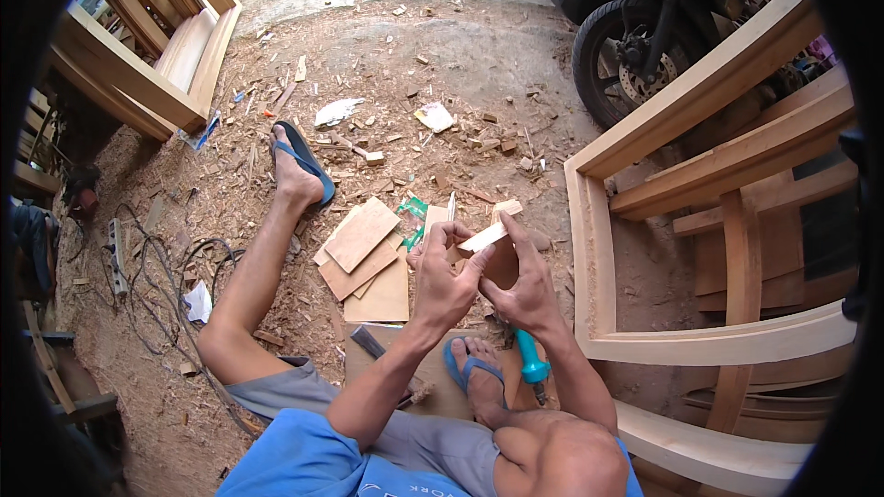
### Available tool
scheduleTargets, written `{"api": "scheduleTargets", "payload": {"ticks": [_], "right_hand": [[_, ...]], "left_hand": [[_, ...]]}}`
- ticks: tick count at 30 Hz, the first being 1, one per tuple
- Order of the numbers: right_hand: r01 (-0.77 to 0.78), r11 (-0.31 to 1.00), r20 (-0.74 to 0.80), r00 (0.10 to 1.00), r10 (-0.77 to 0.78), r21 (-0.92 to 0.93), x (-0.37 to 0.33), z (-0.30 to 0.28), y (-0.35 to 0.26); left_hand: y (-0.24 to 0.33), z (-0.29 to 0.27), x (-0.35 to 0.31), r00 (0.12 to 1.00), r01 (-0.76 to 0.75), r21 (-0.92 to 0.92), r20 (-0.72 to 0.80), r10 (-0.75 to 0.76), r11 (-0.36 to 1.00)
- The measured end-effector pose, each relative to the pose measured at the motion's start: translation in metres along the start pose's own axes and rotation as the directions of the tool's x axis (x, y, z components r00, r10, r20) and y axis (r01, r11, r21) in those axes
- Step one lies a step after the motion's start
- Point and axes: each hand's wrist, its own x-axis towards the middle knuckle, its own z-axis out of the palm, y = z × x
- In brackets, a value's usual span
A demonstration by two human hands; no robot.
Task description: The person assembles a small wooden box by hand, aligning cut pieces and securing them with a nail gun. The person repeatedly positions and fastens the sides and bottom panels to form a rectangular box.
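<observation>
Between my two hands, in front of me, is a small pale piece of wood (pixel 485 238). My left hand (pixel 442 287) pinches its left side with thumb and fingers. On the other side my right hand (pixel 527 293) grips it, the thumbs almost meeting below. Part of the piece is hidden behind the fingers. Left of the hands lies a loose stack of thin wooden boards (pixel 362 235). A green and white packet (pixel 413 224) shows just beyond my left hand. Under my right forearm lies a teal tool (pixel 531 356) with a dark metal tip.
A dark flat-bladed tool (pixel 370 342) rests by my left forearm. Large wooden frames (pixel 594 258) stand at the right, another frame (pixel 198 92) at the far left. Cables (pixel 157 267) and a power strip (pixel 116 258) lie left. A motorbike wheel (pixel 626 64) stands beyond. Wood scraps litter the ground.
</observation>
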Motion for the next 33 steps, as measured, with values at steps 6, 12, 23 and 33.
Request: {"api": "scheduleTargets", "payload": {"ticks": [6, 12, 23, 33], "right_hand": [[-0.108, 0.994, -0.052, 0.993, 0.109, 0.027, -0.005, 0.009, 0.006], [-0.098, 0.995, -0.154, 0.984, 0.095, -0.018, -0.004, 0.011, 0.009], [-0.034, 0.994, -0.211, 0.976, 0.055, 0.1, -0.007, 0.001, 0.0], [0.047, 0.99, -0.079, 0.996, -0.037, 0.13, -0.029, -0.013, -0.013]], "left_hand": [[-0.005, 0.003, -0.005, 0.997, 0.073, -0.015, 0.036, -0.072, 0.997], [0.001, 0.005, -0.005, 0.998, 0.054, -0.114, 0.031, -0.05, 0.992], [0.003, -0.012, -0.067, 0.842, 0.432, -0.766, 0.155, -0.516, 0.476], [-0.007, -0.01, -0.038, 0.625, 0.554, -0.739, 0.674, -0.394, -0.384]]}}
